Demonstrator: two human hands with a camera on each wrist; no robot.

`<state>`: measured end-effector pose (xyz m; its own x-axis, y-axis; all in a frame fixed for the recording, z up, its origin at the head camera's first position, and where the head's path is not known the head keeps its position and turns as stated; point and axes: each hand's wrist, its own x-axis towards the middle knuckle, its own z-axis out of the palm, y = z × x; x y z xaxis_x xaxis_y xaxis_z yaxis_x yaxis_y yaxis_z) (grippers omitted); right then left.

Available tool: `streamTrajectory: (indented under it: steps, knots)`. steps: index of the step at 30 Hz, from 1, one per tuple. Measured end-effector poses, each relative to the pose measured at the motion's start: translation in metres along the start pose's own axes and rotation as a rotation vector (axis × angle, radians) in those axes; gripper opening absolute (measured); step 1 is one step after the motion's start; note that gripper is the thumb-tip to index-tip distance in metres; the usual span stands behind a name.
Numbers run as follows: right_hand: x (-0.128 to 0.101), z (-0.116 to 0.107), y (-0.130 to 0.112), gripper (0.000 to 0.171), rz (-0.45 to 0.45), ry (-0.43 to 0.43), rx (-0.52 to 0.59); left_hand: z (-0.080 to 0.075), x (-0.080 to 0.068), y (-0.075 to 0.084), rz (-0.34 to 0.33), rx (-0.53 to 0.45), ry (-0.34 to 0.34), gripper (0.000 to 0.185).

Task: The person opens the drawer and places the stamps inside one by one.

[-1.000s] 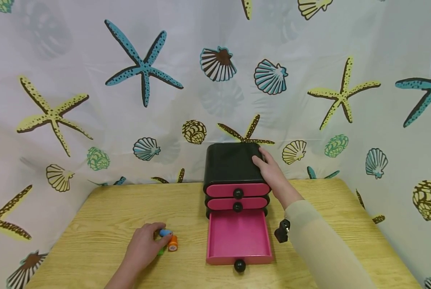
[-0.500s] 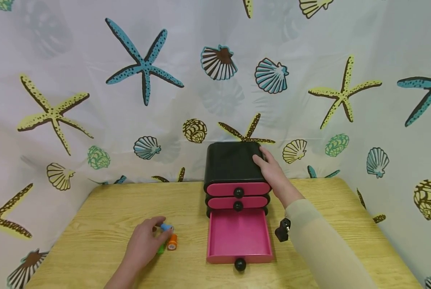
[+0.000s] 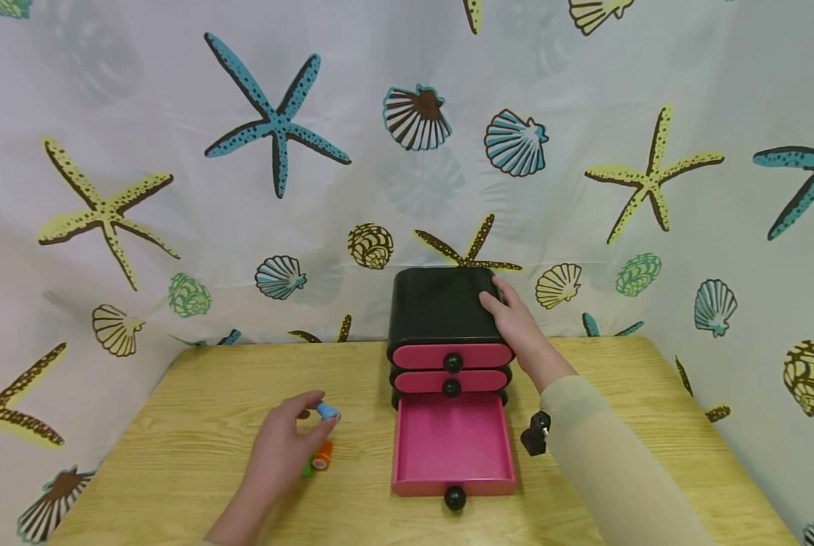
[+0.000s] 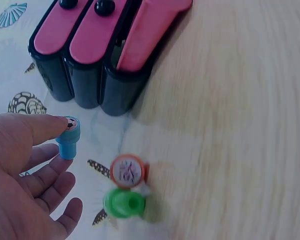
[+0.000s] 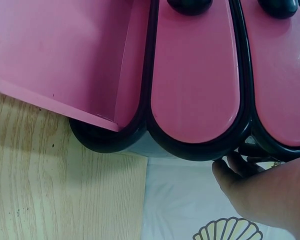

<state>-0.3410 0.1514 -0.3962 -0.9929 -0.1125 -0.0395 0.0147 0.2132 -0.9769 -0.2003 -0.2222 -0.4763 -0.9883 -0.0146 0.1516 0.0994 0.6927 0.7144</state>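
Note:
My left hand (image 3: 314,415) pinches a small blue stamp (image 3: 327,412) between thumb and fingertips, lifted just above the table. The left wrist view shows the blue stamp (image 4: 68,137) at my fingertips (image 4: 50,125), with an orange stamp (image 4: 128,171) and a green stamp (image 4: 124,204) lying below it. The orange stamp (image 3: 322,456) and green stamp (image 3: 308,469) lie on the wood under my hand. My right hand (image 3: 516,322) holds the top right edge of a black cabinet (image 3: 437,307) with pink drawers. Its bottom drawer (image 3: 452,440) stands pulled out with nothing in it.
The wooden table (image 3: 195,394) ends at a starfish-and-shell curtain (image 3: 277,189) behind and on both sides. A small black object (image 3: 535,432) sits by my right sleeve (image 3: 605,462), beside the open drawer. The upper two drawers (image 5: 195,75) are closed.
My left hand has lifted the blue stamp off the table, up and slightly right, away from the orange and green stamps. The right hand has stayed on the cabinet.

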Motion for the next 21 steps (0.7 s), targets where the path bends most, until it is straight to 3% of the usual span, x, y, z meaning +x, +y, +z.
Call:
streamTrajectory:
  steps: [15, 21]
  knots:
    - [0.0, 0.001, 0.0, 0.071, -0.001, 0.008, 0.001, 0.051, -0.01, 0.057, 0.121, -0.116, 0.013, 0.041]
    - [0.0, 0.001, 0.0, 0.071, -0.001, 0.008, 0.001, 0.068, -0.01, 0.073, 0.119, -0.138, -0.016, 0.042]
